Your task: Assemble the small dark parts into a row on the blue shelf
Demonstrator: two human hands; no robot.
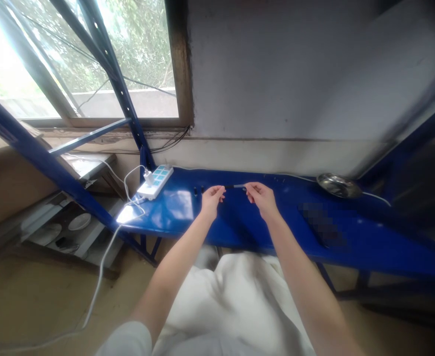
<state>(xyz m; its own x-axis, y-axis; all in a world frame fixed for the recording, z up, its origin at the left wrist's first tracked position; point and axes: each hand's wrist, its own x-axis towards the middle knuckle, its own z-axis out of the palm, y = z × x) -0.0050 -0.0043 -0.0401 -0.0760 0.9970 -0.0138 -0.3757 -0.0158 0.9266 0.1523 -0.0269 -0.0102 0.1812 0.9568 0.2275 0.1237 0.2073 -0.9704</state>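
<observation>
Both my hands are raised over a blue metal shelf (262, 222) and pinch the two ends of a thin dark rod-like piece (235, 187) held level between them. My left hand (212, 199) grips its left end with fingers closed. My right hand (261, 197) grips the right end, which looks lighter and metallic. A few small dark bits (198, 190) lie on the shelf just left of my left hand.
A white power strip (155, 181) with blue switches and a plugged white charger lies at the shelf's left end, its cable (102, 267) trailing to the floor. A metal bowl (336, 185) sits at the back right. Blue frame struts (120, 89) cross the window.
</observation>
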